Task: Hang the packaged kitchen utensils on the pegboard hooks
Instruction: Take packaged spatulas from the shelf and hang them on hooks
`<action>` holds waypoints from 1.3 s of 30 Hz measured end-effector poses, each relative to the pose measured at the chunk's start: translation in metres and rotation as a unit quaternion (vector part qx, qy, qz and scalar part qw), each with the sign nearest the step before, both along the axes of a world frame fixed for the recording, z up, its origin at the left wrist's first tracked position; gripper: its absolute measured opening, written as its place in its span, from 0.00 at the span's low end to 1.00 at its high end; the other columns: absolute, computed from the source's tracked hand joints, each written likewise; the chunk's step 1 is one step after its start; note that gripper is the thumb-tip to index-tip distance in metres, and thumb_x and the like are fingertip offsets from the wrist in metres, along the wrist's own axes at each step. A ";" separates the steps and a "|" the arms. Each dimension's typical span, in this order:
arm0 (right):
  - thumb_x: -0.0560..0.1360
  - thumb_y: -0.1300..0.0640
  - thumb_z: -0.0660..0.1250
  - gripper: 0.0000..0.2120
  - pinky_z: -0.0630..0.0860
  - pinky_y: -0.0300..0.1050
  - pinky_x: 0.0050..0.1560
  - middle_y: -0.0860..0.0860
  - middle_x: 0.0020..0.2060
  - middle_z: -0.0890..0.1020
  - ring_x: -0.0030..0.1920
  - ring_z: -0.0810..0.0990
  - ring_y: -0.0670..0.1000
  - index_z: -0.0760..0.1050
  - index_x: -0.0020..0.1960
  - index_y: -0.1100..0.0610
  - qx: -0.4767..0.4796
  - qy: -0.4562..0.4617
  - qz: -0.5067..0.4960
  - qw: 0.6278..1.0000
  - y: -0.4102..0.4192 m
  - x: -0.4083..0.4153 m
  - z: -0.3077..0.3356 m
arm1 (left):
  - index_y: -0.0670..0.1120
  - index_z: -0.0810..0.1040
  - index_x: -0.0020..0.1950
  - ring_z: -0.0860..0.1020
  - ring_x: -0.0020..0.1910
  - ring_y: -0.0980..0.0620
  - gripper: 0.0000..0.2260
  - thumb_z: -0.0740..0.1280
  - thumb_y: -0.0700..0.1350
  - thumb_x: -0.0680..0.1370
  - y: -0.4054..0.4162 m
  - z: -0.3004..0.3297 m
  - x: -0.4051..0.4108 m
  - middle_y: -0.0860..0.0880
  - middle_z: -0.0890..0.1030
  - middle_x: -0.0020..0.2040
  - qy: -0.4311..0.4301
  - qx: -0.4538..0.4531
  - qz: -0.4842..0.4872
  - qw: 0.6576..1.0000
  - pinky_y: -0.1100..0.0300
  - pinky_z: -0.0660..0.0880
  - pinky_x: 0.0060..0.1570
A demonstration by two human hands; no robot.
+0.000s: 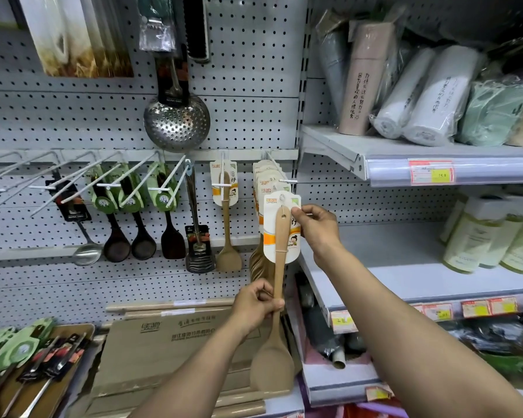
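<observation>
Left grip (pixel 255 306) wraps the spatula (pixel 280 285) handle at 6 o'clock, steadying its weight. Right grip (pixel 316 226) pinches the card (pixel 281 236) edge at 3 o'clock, aiming its hole at the hook (pixel 287 181) at 12 o'clock; not yet threaded.

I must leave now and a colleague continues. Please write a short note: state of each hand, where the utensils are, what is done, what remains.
Left hand: grip on the handle of the wooden spatula.
Right hand: pinches the edge of its card, in front of the rightmost hook.
Done: several same-type spatulas hang on that hook; one more on the hook beside it.
Left: slide this card's hole onto the hook, then hang the packaged utensils lying at lower left.
</observation>
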State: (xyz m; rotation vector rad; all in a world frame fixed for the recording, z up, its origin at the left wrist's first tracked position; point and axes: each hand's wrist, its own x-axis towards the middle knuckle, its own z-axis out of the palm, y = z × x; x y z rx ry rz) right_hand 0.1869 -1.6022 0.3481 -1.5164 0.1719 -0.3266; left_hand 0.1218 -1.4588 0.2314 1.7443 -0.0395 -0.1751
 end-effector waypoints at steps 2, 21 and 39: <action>0.77 0.58 0.71 0.04 0.75 0.37 0.31 0.49 0.35 0.82 0.32 0.78 0.47 0.80 0.47 0.59 -0.011 0.000 -0.003 1.000 0.000 0.006 0.001 | 0.36 0.75 0.47 0.79 0.30 0.56 0.08 0.72 0.33 0.73 -0.001 0.001 0.007 0.40 0.78 0.38 0.004 0.002 -0.001 1.000 0.64 0.74 0.29; 0.82 0.56 0.63 0.06 0.78 0.47 0.45 0.47 0.43 0.83 0.39 0.79 0.46 0.77 0.51 0.55 -0.057 -0.006 0.101 0.993 0.003 0.059 0.006 | 0.41 0.76 0.44 0.80 0.36 0.50 0.05 0.73 0.38 0.74 -0.002 -0.002 0.094 0.45 0.80 0.37 0.015 0.061 0.017 0.998 0.59 0.78 0.37; 0.81 0.52 0.64 0.07 0.79 0.49 0.51 0.51 0.52 0.82 0.47 0.80 0.48 0.76 0.55 0.54 -0.125 0.066 0.085 0.986 -0.005 0.038 -0.006 | 0.46 0.78 0.58 0.79 0.53 0.50 0.14 0.74 0.43 0.74 -0.003 0.004 0.082 0.50 0.80 0.49 0.018 0.112 0.035 0.993 0.54 0.77 0.58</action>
